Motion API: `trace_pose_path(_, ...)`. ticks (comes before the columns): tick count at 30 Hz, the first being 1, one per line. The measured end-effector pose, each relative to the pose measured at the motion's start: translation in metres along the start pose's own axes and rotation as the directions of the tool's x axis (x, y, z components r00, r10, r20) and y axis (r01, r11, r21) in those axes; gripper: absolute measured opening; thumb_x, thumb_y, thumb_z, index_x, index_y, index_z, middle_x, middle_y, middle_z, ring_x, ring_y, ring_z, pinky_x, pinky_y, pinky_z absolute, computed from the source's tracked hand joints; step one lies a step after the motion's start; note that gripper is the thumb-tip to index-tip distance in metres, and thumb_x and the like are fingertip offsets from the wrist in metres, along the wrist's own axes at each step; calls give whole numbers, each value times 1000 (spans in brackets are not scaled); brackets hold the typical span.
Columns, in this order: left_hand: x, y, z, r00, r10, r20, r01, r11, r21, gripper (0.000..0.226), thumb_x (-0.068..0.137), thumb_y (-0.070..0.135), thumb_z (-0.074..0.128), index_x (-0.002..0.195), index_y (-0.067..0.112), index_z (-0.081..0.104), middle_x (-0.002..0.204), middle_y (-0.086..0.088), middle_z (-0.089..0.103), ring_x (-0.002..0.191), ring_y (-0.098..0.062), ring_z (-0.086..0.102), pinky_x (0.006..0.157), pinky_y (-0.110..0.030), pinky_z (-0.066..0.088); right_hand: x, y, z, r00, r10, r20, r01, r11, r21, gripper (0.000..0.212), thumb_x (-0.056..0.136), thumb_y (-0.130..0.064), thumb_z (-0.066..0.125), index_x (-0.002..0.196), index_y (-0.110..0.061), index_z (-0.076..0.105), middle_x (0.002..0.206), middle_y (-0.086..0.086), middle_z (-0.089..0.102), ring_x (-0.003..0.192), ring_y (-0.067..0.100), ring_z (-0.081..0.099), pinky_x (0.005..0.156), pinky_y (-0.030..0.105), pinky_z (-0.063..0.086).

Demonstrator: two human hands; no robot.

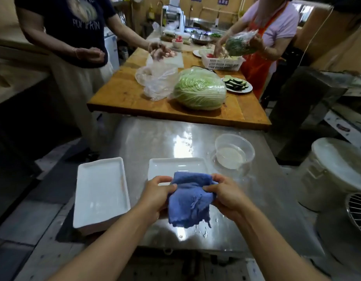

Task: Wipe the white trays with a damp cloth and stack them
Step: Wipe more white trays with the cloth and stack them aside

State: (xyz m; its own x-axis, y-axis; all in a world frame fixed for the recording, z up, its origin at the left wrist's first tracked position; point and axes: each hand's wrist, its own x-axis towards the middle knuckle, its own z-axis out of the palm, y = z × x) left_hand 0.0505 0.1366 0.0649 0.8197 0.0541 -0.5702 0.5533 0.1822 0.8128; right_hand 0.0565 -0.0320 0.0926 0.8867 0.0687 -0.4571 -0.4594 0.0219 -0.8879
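Observation:
A blue damp cloth [188, 201] hangs bunched between both hands above the steel table [155, 138]. My left hand [157, 196] grips its left side with curled fingers and thumb. My right hand [226, 194] pinches and holds its right side. Straight behind the cloth lies a white rectangular tray [175, 166], its near part hidden by the cloth and hands. A second white tray [101, 191] sits at the table's left edge, seemingly on top of another tray beneath it.
A clear plastic bowl [234, 152] holding water stands right of the middle tray. Water drops lie on the steel near me. Beyond, a wooden table [122, 92] carries a cabbage, bags and plates, with two people working. A white lidded bucket [335, 171] stands at the right.

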Motion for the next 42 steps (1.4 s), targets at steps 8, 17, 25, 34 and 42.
trace_pose_path(8, 24, -8, -38, 931, 289, -223, -167, 880, 445, 23, 82, 15, 64, 104, 18, 56, 94, -1, 63, 89, -21, 61, 82, -35, 50, -3, -6, -14, 975, 11, -221, -1, 999, 43, 31, 84, 16, 36, 103, 1, 55, 83, 18, 58, 69, 23, 57, 55, 28, 47)
trace_pose_path(17, 77, -19, -42, 876, 361, -319, 2, 660, 751, 22, 82, 21, 66, 99, 13, 56, 103, -7, 65, 86, -23, 56, 72, -29, 44, 20, -12, -50, 951, 25, -307, 6, 995, 99, 31, 86, 15, 37, 83, -8, 57, 75, 14, 57, 63, 21, 54, 55, 30, 44)
trace_pose_path(25, 73, -12, -42, 877, 324, -355, -57, 804, 592, 16, 82, 11, 61, 97, 13, 55, 97, -5, 63, 91, -25, 59, 82, -41, 54, 39, -9, -68, 944, 34, -328, 26, 984, 178, 32, 86, 15, 36, 82, -8, 58, 75, 13, 59, 67, 23, 56, 62, 32, 47)
trace_pose_path(34, 66, -13, -39, 987, 30, -156, -14, 995, 103, 44, 81, -19, 43, 115, 4, 56, 101, -11, 66, 85, -24, 63, 58, -31, 56, 47, -12, -96, 948, 25, -318, 67, 959, 275, 29, 85, 16, 37, 86, -4, 59, 80, 15, 61, 70, 24, 60, 61, 31, 49)
trace_pose_path(42, 74, 44, 21, 979, 170, -113, -162, 984, 80, 46, 76, -23, 39, 114, 4, 45, 101, -13, 57, 84, -30, 59, 48, -34, 57, 56, -13, -135, 925, 0, -381, 132, 938, 320, 31, 82, 15, 38, 84, -5, 61, 72, 13, 64, 61, 22, 62, 53, 30, 51)
